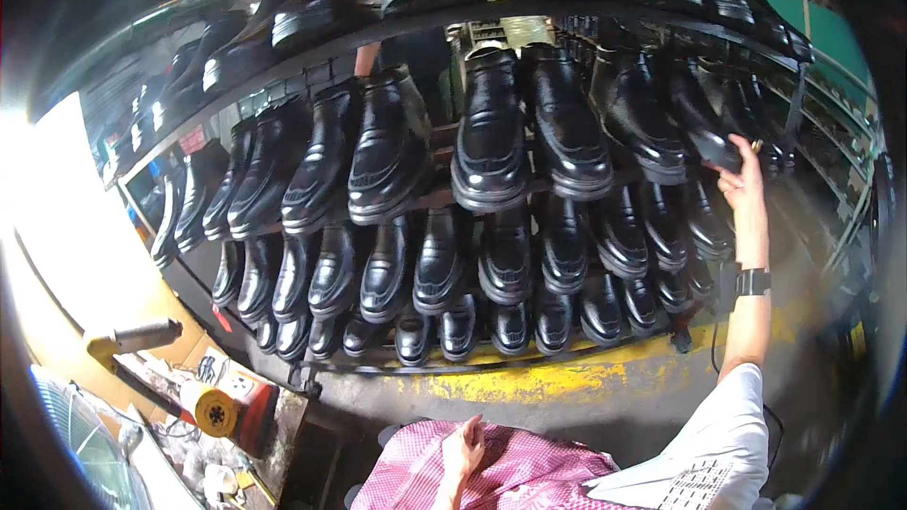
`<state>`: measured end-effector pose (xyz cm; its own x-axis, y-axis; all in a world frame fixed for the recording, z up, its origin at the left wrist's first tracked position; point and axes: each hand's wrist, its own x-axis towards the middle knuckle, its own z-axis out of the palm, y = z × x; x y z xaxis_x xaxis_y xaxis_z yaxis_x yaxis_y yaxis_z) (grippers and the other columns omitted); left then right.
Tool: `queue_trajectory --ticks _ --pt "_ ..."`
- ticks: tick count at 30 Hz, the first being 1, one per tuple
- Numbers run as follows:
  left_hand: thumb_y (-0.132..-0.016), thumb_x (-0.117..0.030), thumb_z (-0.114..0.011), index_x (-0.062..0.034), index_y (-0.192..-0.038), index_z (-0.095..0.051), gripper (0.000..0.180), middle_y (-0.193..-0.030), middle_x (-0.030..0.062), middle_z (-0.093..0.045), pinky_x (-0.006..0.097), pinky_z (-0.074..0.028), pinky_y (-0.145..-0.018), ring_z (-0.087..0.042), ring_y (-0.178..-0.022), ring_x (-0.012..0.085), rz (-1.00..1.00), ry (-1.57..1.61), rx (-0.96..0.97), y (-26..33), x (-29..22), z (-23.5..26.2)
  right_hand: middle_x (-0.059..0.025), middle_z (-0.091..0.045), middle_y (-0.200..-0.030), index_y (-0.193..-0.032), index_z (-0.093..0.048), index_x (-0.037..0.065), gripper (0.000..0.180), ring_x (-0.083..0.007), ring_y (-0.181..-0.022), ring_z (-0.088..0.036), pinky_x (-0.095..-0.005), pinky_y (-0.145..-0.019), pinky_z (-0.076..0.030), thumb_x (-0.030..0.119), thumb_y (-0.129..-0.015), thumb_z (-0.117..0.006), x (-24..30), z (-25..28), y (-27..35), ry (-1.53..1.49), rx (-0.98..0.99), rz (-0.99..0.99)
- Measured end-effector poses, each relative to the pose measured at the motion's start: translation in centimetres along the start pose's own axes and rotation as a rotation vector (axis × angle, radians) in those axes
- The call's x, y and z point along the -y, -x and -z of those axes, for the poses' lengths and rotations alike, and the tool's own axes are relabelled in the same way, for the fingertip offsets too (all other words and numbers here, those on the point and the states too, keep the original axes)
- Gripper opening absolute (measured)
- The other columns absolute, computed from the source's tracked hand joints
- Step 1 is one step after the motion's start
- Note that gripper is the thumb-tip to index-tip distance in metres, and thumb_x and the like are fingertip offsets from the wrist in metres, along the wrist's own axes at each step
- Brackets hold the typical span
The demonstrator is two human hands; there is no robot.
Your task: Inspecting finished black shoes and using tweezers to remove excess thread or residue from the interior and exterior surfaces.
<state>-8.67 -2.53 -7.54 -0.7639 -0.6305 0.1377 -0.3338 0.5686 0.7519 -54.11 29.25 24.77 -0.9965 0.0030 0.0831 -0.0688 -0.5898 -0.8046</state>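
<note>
Up at the right end of the rack, my right hand was stretched out at arm's length, its fingers closed on the toe of a black shoe in the second row. That shoe sat tilted toe-down like its neighbours, just above and to the left of my palm, with my thumb underneath the sole edge and the fingertips over the top. A black watch showed on that wrist, and my white sleeve ran down to the lower edge of view.

My left hand lay low and close to my body, resting loosely curled on a pink checked cloth, holding nothing that I could make out. It was well apart from the rack and from the shoe.

Rows of glossy black shoes filled the rack in front of me, three tiers on the sloped bars and another row on the top shelf. Below the rack ran a worn yellow strip on the floor. Off to my left stood a bench cluttered with small items, with a yellow-and-red tool lying on it.
</note>
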Motion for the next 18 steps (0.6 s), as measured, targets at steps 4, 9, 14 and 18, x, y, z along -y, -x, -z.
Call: queue_trajectory --ticks 4,9,14,18 --pt "-0.085 -0.010 -0.055 -0.0064 -0.111 -0.061 0.026 -0.076 0.0119 -0.065 0.026 -0.049 -0.065 -0.063 -0.066 0.0152 0.095 0.295 0.031 1.2 1.8 0.0 -0.0305 -0.061 -0.090 -0.104 -0.057 0.005 0.034 -0.0050 -0.028 -0.029 -0.0160 -0.028 -0.023 0.034 -0.086 -0.057 -0.9 0.6 1.0 -0.188 0.139 -0.003" --pt "-0.091 -0.005 -0.049 0.0037 -0.112 -0.058 0.024 -0.093 0.0109 -0.067 0.027 -0.053 -0.073 -0.065 -0.080 0.0179 0.254 0.870 -0.088 1.0 -0.6 6.8 -0.0413 -0.052 -0.107 -0.115 -0.054 0.008 0.029 -0.0056 -0.030 -0.031 -0.0156 -0.031 -0.027 0.025 -0.093 -0.046 -4.3 5.1 6.5 -0.259 0.175 0.262" --pt "-0.089 -0.006 -0.049 0.0060 -0.111 -0.056 0.026 -0.091 0.0201 -0.066 0.035 -0.054 -0.073 -0.066 -0.079 0.0247 -0.084 0.914 -0.314 -0.1 -9.9 18.4 -0.0353 -0.049 -0.119 -0.126 -0.040 -0.005 0.055 -0.0078 -0.031 -0.030 -0.0229 -0.035 -0.028 0.039 -0.092 -0.043 -9.9 13.1 10.5 -0.410 0.651 0.268" --pt "-0.088 -0.010 -0.046 0.0066 -0.105 -0.055 0.025 -0.084 0.0186 -0.065 0.042 -0.055 -0.067 -0.066 -0.075 0.0263 -0.337 0.859 -0.424 0.5 -17.9 24.0 -0.0259 -0.055 -0.112 -0.132 -0.033 -0.008 0.070 -0.0082 -0.043 -0.032 -0.0223 -0.044 -0.027 0.027 -0.079 -0.063 -12.1 11.5 14.1 -0.515 0.877 0.109"
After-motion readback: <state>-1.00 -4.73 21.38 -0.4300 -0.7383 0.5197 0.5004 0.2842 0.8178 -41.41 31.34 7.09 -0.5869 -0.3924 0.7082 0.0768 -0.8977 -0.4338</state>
